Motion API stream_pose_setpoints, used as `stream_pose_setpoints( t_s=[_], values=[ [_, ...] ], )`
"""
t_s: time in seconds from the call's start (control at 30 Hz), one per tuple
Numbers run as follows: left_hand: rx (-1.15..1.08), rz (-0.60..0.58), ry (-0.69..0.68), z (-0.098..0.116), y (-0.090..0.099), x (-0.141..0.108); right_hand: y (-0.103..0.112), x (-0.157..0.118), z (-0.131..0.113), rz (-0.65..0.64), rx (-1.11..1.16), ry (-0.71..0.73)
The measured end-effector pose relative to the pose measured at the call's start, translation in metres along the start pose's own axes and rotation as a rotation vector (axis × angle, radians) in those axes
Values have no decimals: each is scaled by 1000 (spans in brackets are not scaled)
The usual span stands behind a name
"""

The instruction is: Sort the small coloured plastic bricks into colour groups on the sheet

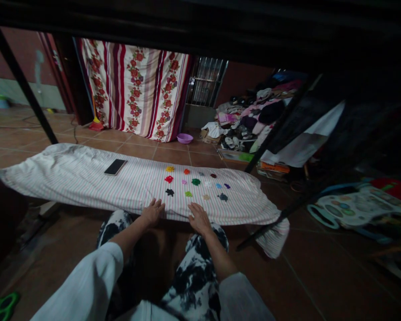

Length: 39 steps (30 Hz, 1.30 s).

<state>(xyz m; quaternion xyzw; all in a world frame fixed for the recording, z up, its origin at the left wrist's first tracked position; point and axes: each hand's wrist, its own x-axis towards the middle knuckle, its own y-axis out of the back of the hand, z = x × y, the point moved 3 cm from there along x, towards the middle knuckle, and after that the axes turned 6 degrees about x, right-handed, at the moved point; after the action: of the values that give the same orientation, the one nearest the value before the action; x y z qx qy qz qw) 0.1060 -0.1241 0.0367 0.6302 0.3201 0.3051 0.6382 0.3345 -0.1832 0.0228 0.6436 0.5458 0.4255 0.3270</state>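
Observation:
My left hand [153, 211] lies flat at the near edge of a low bench covered by a striped cloth [76, 178], its fingers stretched out and nothing in it. Beside it, my right hand [199, 217] rests open on the same edge. Beyond the hands, small piles of coloured pieces, too small to name, are spread in rough rows. The black pile [169, 192] is nearest my left hand, the lime green pile [188, 194] nearest my right. Farther back are a red pile [169, 179], a yellow pile [170, 169] and a dark green pile [196, 182].
A phone [115, 167] lies on the cloth to the left. Dark metal posts [26, 89] flank the bench. Behind stand a flowered curtain [137, 89], a purple basin [185, 138] and a heap of clothes [254, 116]. A toy panel [364, 205] is at the right.

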Motion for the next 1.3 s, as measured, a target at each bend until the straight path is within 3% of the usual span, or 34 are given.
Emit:
stream_pose_setpoints(
  t_s=[0.2,0.37,0.53,0.73,0.97,1.17,1.3],
  values=[
    [-10,-89,25,-6,22,4,-4,1,1,6,-7,17],
    [18,-73,137,-26,36,3,-8,1,3,17,-8,14],
    [29,-135,249,-38,29,-3,-14,1,8,-60,-40,46],
    [29,-125,213,-39,25,-11,-24,3,15,-113,-53,43],
    [17,-80,176,-47,13,-32,-27,1,5,-179,-139,60],
    [48,-20,180,-36,-1,-39,-34,-9,3,-147,-160,69],
    [55,25,167,-35,-4,-40,-40,-13,7,-43,-82,100]
  ],
)
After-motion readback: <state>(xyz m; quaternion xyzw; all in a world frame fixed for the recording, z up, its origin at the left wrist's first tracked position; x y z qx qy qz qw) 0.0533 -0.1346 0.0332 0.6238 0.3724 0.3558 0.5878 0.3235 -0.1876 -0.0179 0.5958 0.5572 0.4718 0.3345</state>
